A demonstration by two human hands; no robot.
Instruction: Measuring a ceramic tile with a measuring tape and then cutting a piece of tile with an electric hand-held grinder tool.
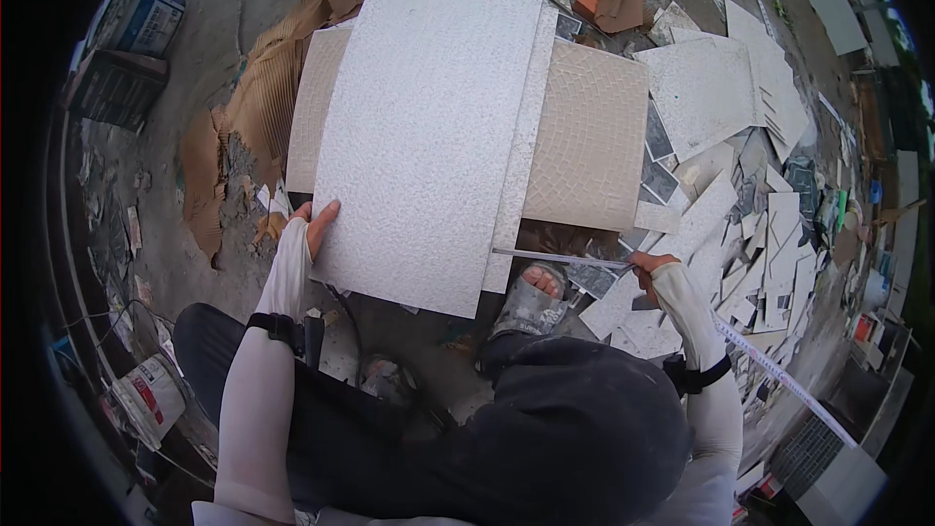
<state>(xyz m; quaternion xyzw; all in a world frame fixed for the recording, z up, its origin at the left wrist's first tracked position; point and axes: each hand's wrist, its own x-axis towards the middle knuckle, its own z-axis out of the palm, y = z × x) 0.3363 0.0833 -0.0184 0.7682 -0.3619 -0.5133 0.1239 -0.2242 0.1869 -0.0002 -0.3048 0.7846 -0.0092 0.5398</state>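
A large white speckled tile [429,127] lies tilted across a stack, its near edge toward my knees. My left hand [317,226] grips its left edge near the close corner, thumb on top, the other fingers partly hidden. Under its right side shows another speckled tile [516,190], and below both a beige patterned tile [589,136] sticks out. In my closed right hand [651,271] is a thin grey measuring tape [565,257], its end at the right edge of the stack. A marked length appears beyond my right wrist; whether it joins is hidden.
Broken tile pieces [716,244] are heaped on the right, with larger pale slabs [701,88] behind. Torn brown cardboard [268,88] lies along the left. Boxes [146,24] stand at the far left, a white bucket [151,390] nearer. My sandalled foot [534,302] is close to the stack.
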